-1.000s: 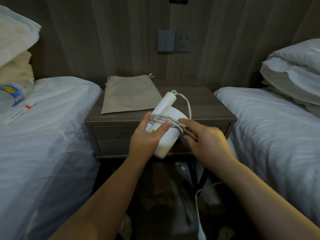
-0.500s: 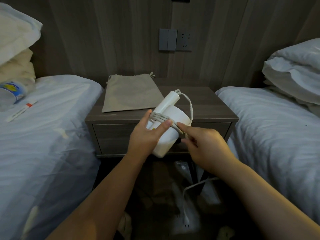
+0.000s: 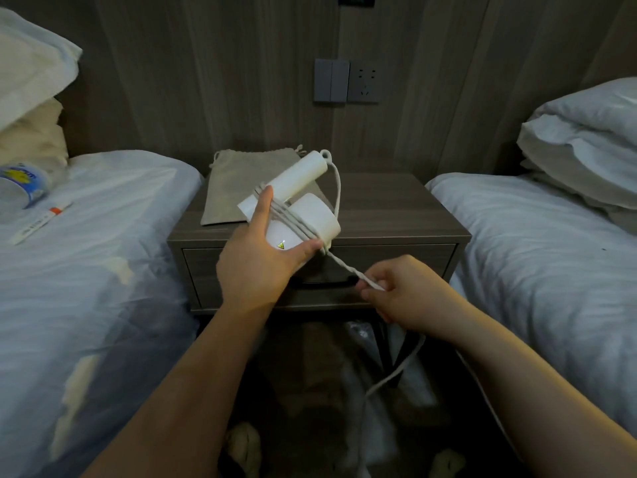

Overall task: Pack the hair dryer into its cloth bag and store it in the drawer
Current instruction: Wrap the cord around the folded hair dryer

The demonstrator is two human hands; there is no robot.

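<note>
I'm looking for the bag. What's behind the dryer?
The bag lies flat on the nightstand behind the dryer. The dryer, its wound cord and the left hand cover the bag's right part, so that part cannot be seen.

The white plastic hair dryer (image 3: 317, 215), its pale cord (image 3: 289, 217) wound round the body and trailing toward the lower right, tilts at frame centre, overlapping the flat beige drawstring cloth bag (image 3: 224, 191), with the closed grey-brown wooden drawer (image 3: 413, 267) just below.
</note>
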